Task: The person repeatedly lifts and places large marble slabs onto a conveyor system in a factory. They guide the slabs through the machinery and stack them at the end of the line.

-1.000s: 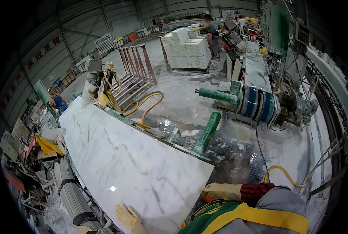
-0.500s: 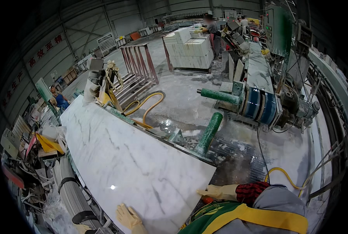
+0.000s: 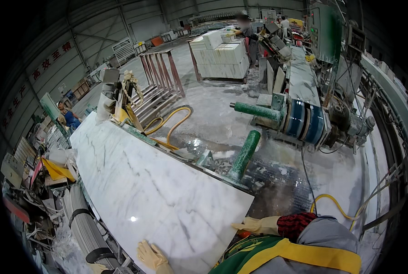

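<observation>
A long white marble slab [image 3: 140, 178] with grey veins lies flat before me, running from the lower middle to the far left. My left hand [image 3: 152, 255], in a cream glove, rests on its near left part with the fingers spread. At the near right edge, my gloved right hand [image 3: 254, 224] touches the slab with its fingers stretched out. A red plaid cuff [image 3: 295, 224] covers that wrist. Below the right hand a small orange-red thing shows, mostly hidden. I wear a green and yellow apron [image 3: 300, 255].
Green rollers [image 3: 244, 155] jut out beyond the slab, near a belt machine [image 3: 302, 121]. Yellow hose [image 3: 176, 125] loops on the wet floor. A rack [image 3: 163, 75] and stacked white slabs [image 3: 222, 61] stand farther off. Co-workers [image 3: 69, 116] are in the background. Bundled grey strips [image 3: 83, 223] lie left.
</observation>
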`<state>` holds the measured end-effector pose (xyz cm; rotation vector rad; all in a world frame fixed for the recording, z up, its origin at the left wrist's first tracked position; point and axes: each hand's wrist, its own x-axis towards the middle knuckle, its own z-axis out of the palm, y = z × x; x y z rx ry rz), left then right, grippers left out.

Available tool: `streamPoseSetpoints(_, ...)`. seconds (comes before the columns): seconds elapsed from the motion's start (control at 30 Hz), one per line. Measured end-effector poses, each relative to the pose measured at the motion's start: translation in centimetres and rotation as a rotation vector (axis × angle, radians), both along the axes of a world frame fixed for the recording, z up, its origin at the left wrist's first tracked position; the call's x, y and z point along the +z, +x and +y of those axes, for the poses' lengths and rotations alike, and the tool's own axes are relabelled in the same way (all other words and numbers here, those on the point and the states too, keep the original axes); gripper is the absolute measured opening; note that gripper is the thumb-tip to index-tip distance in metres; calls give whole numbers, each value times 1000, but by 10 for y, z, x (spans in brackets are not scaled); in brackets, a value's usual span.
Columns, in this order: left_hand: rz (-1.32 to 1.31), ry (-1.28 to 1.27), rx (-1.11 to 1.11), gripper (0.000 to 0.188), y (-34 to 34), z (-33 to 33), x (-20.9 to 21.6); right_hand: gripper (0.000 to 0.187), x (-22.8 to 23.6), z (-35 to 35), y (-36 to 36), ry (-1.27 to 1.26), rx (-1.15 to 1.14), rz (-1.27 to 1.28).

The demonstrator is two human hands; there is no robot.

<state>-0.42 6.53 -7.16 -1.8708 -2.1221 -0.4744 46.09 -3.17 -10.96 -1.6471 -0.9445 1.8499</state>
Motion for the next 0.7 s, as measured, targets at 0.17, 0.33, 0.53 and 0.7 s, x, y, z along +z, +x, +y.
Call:
streamPoseSetpoints(0.17, 15, 25, -41, 47, 1, 4, -3, 70, -46, -4, -1, 42, -121, 78)
streamPoseSetpoints(0.33, 22, 30, 18, 47, -6, -14, 3, 65, -39, 3, -9, -11, -30, -53)
streamPoseSetpoints(0.53, -35, -58, -15, 44, 21, -10, 33, 76, -71, -8, -2, 79, -104, -72)
streamPoseSetpoints(0.7, 36, 61, -24, 43, 10, -8, 11, 76, -84, -12, -6, 68, -157, 4)
